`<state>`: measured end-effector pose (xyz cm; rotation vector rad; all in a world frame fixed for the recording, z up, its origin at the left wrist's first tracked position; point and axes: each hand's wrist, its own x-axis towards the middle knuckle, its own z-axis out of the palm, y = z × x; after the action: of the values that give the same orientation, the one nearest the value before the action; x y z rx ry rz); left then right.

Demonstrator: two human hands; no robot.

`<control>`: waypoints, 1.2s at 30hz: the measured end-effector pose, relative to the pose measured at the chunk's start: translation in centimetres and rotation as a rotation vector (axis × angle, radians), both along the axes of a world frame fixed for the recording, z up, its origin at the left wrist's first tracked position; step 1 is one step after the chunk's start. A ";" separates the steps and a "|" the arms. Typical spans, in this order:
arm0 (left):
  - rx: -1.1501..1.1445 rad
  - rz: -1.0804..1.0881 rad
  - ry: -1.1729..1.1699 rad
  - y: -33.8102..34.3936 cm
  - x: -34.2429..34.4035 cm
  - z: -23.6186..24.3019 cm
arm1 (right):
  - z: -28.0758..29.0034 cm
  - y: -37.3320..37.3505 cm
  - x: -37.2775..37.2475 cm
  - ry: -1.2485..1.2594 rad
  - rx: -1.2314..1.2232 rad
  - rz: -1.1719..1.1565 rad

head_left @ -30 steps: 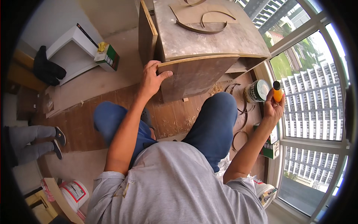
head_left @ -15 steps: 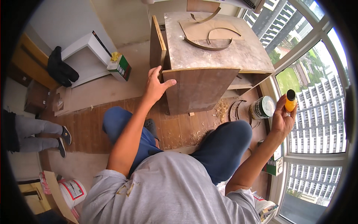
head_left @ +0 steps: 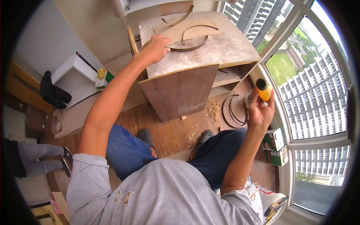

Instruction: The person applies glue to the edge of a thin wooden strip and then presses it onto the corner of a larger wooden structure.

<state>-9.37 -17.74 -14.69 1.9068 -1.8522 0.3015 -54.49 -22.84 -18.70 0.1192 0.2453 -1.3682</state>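
A brown wooden cabinet [head_left: 176, 93] stands in front of me with a dusty, pale top. On that top lie several thin curved strips. My left hand [head_left: 154, 48] is at the top's left edge, its fingers closed around the left end of the nearest dark strip [head_left: 189, 48]. My right hand [head_left: 261, 112] is raised near the window, fingers wrapped round a small yellow-orange object [head_left: 265, 93] with a round black end. Its lower part is hidden in my palm, so its exact kind cannot be told. A flat brown sheet [head_left: 198, 30] lies under the strips.
Wood shavings [head_left: 213, 108] and coiled strips [head_left: 234, 112] lie on the floor right of the cabinet. Green-and-white boxes [head_left: 275, 148] stand by the window [head_left: 307, 78]. A white shelf unit [head_left: 77, 80] is at the left. Another person's legs [head_left: 41, 152] show at far left.
My left hand has gone from the cabinet's front left corner up onto its top, to the strip. My right hand, still holding the yellow-orange object, has shifted left in view. The view has moved.
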 end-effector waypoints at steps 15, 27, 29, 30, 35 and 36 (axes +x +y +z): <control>-0.036 -0.331 -0.767 -7.2 -8.2 2.4 | -0.3 0.3 -0.9 0.094 -0.085 -0.141; -0.001 -0.088 -0.766 -10.9 -10.9 -1.9 | -1.1 0.5 -1.2 0.177 -0.059 -0.172; -0.022 -0.064 -0.722 -11.0 -10.8 -2.3 | -1.4 0.5 -1.6 0.185 -0.068 -0.167; -0.006 -0.032 -0.646 -11.0 -10.8 -2.5 | -1.4 0.5 -1.7 0.177 -0.081 -0.157; 0.085 0.021 -0.562 -10.9 -10.1 -2.6 | -1.2 0.5 -1.4 0.165 -0.080 -0.143; 0.125 0.040 -0.569 -10.8 -10.2 -2.5 | -1.1 0.6 -1.5 0.108 -0.103 -0.124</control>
<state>-19.54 -28.57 -17.14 2.0933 -2.2264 0.8319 -56.00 -22.29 -19.81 -0.0257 0.2612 -1.5097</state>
